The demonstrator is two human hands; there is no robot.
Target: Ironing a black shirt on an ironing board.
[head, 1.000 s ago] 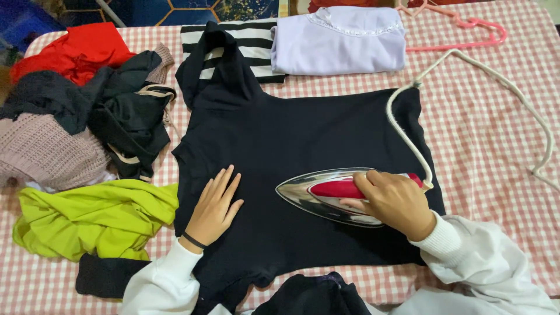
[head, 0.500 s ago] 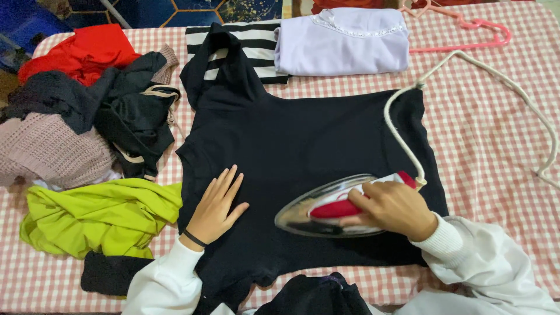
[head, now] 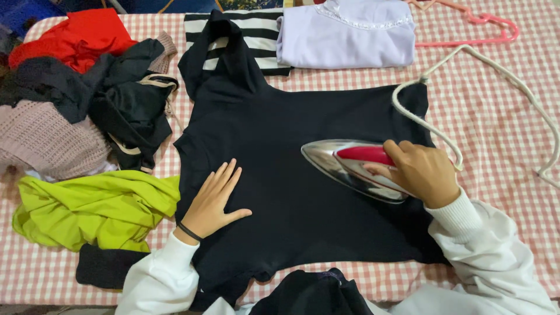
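Observation:
A black shirt (head: 291, 134) lies spread flat on the red-and-white checked table (head: 496, 122). My right hand (head: 421, 170) grips the red handle of a shiny silver iron (head: 344, 163), which rests on the right half of the shirt with its tip pointing left. A white cord (head: 443, 137) runs from the iron's back over the shirt edge and loops across the table. Flat on the shirt's lower left part lies my left hand (head: 213, 201), fingers spread, a black band on the wrist.
A heap of clothes lies at the left: red (head: 70, 38), dark (head: 125, 108), pink knit (head: 41, 140), lime green (head: 93, 210). A striped garment (head: 262, 41) and a folded pale lilac top (head: 347, 32) sit at the back. A pink hanger (head: 472, 26) is far right.
My right hand has slid the iron up and to the right across the shirt. The left hand stays pressed on the cloth, nearly unmoved.

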